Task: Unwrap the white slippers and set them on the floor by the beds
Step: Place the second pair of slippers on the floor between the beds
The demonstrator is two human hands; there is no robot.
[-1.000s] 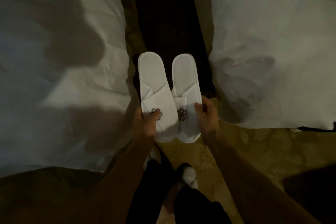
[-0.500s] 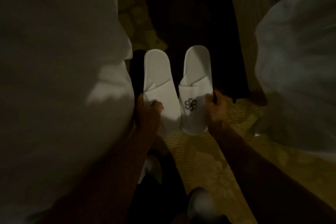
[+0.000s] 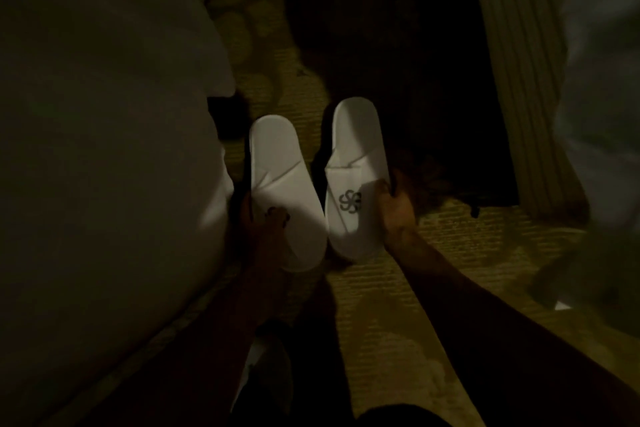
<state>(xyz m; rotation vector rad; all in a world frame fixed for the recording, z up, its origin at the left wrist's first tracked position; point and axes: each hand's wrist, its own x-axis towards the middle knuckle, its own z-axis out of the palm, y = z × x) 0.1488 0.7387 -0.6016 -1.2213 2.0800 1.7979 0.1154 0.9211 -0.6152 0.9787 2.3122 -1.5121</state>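
Two white slippers hang low over the patterned carpet between two beds, toes toward me. My left hand (image 3: 265, 222) grips the left slipper (image 3: 277, 166) at its strap, covering most of the dark logo. My right hand (image 3: 394, 204) holds the right slipper (image 3: 356, 156) by its right edge, thumb beside the flower-shaped logo. The slippers are apart, with a narrow gap between them. No wrapper shows on either one. The scene is dim.
White bedding of the left bed (image 3: 104, 149) fills the left side. The right bed (image 3: 602, 114) with its ribbed skirt (image 3: 519, 80) stands at the right. A dark patch of floor (image 3: 398, 45) lies ahead between them. My dark trousers and a white shoe (image 3: 263, 364) show below.
The slippers have moved lower and apart from each other, the left one closer to me. The view has dipped down and darkened, and both beds now sit nearer the frame edges.
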